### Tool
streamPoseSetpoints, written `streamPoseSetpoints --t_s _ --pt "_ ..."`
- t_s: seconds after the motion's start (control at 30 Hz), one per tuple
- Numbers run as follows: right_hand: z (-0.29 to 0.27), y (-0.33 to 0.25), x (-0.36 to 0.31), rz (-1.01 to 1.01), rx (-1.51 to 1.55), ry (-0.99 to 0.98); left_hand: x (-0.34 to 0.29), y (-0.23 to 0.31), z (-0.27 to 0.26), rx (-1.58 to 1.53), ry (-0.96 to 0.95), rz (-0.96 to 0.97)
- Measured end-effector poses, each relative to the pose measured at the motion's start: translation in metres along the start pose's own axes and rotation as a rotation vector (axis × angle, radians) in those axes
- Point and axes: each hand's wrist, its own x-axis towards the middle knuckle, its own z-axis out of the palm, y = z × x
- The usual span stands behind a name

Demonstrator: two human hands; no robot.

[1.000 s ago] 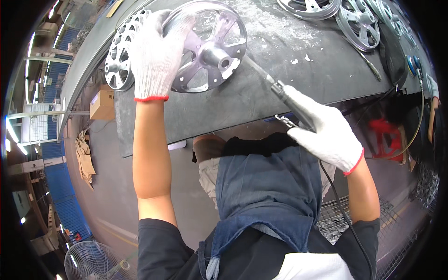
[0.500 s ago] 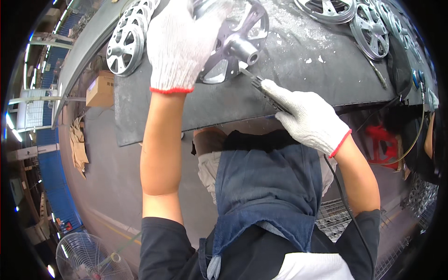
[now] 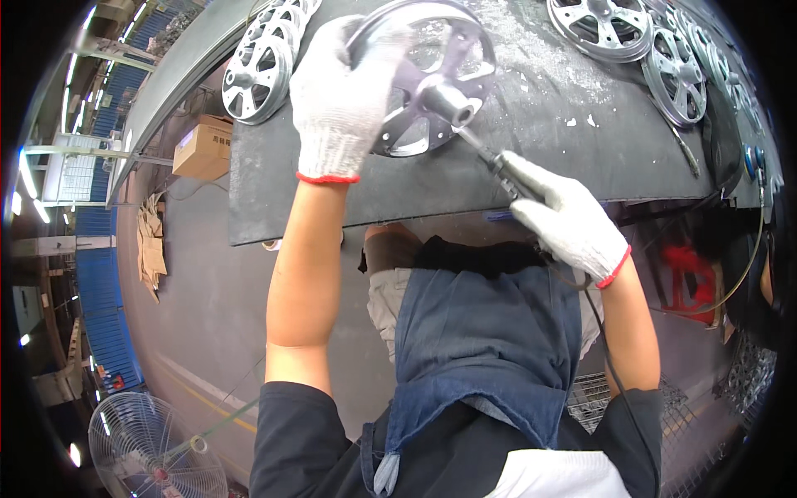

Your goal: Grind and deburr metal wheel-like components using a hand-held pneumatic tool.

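My left hand (image 3: 344, 95), in a white knit glove with a red cuff, grips the rim of a spoked silver metal wheel (image 3: 444, 98). The wheel is tilted above the dark tabletop, its tubular hub pointing toward me. In my right hand (image 3: 573, 220), gloved the same way, is a slim hand-held grinder (image 3: 498, 166) with a dark cord trailing down past my arm. Its thin tip is at the lower side of the hub; whether it touches cannot be made out. The glove covers part of the wheel's left side.
Similar wheels form a row (image 3: 257, 79) at the table's left edge, and more (image 3: 602, 29) lie at the far right. A thin rod-like tool (image 3: 681, 145) lies right, by a black cloth-like item (image 3: 722, 141). Pale flakes dot the tabletop (image 3: 548, 166). A carton (image 3: 203, 149) stands left beyond the table.
The whole view has shifted, so the table and both hands appear farther right. More of the wheel's upper rim shows. Both hands keep their holds, with the grinder's tip still by the hub.
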Motion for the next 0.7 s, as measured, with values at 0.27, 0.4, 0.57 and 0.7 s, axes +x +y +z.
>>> streamPoseSetpoints --t_s 0.27,0.4,0.57,0.7 --pt "0.022 0.034 -0.054 -0.277 -0.218 0.075 0.019 -0.032 -0.055 0.487 -0.256 0.275" --pt "0.040 0.022 -0.032 -0.396 -0.187 -0.064 0.015 -0.001 -0.047 0.371 -0.206 0.247" --pt "0.040 0.039 0.004 -0.331 -0.101 -0.015 -0.020 0.048 -0.045 0.257 -0.118 0.174" --pt "0.047 0.020 -0.009 -0.400 -0.287 -0.072 -0.029 0.036 -0.042 0.236 -0.052 0.157"
